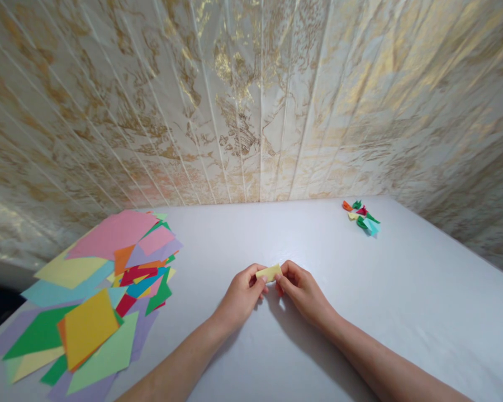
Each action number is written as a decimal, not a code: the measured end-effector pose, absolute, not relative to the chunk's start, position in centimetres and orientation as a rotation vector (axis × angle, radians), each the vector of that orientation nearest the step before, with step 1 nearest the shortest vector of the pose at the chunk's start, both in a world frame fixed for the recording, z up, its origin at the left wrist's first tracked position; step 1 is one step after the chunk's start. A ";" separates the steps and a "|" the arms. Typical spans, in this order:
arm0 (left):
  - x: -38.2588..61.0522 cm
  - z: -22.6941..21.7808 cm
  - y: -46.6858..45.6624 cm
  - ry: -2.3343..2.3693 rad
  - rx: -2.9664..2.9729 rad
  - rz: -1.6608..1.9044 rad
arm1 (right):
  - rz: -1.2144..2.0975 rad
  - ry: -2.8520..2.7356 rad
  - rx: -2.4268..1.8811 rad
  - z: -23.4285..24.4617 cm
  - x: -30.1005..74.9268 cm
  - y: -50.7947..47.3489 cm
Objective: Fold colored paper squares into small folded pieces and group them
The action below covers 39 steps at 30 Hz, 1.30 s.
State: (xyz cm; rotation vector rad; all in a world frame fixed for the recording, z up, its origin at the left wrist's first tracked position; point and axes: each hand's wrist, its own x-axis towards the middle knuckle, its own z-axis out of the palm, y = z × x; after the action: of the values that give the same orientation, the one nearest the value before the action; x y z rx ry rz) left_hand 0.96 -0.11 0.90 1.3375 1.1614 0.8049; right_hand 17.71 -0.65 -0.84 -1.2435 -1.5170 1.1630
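Note:
A small pale yellow piece of paper [269, 273], folded into a narrow rectangle, is held up just above the white table [251, 234]. My left hand [243, 290] pinches its left end, the thumb in front and the fingers behind. At the right end, my right hand [300, 287] grips it in the same way between thumb and fingers. The fingertips behind the paper are partly hidden. Both forearms reach in from the bottom of the view, and shadows fall on the table beneath them.
To the left lies a spread pile of coloured paper sheets, with a pink sheet [117, 231] at the back and a yellow-orange sheet [90, 329] nearer. Several small folded paper pieces [361, 222] sit at the back right. A gold-patterned curtain [243, 111] hangs behind the table.

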 end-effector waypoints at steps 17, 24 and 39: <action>1.2 0.5 -0.2 1.191 1.322 0.855 | 1.170 -1.410 -1.205 -1.3 17.2 -0.7; 1.2 0.6 0.0 1.162 1.294 0.842 | 1.178 -1.466 -1.222 -1.3 17.5 -0.7; 0.8 0.8 -0.1 1.048 1.108 0.785 | 1.177 -1.488 -1.206 -0.6 17.4 -0.9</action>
State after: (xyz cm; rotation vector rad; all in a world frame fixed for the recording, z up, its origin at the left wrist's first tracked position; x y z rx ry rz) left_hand 0.78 -0.09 0.82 1.1079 1.0482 0.7849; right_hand 17.40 -0.95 -0.58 -1.2056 -1.4880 1.1770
